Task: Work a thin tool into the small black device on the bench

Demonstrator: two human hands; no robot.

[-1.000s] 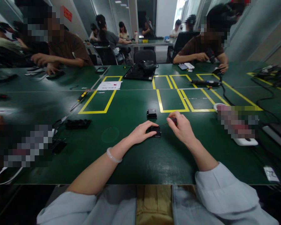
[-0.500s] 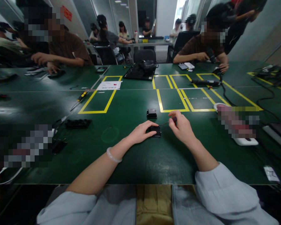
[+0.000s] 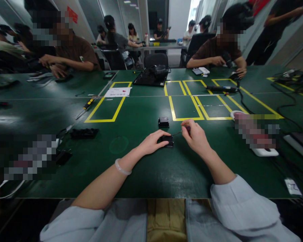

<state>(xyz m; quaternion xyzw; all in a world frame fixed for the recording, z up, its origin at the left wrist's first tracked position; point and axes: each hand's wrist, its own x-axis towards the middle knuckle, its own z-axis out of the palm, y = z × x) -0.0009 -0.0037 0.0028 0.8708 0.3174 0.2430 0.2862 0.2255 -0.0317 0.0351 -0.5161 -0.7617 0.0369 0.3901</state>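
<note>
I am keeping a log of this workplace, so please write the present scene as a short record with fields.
Left hand: left hand holds a small black part down on the table
Right hand: right hand grips a thin tool by its dark handle
Tool tip: at the part's far edge; contact too small to tell
Just beyond: second black part, standing apart
Farther left: yellow-and-black screwdriver, lying beside yellow tape outlines
Surface: green table
Left wrist: pale bracelet
</note>
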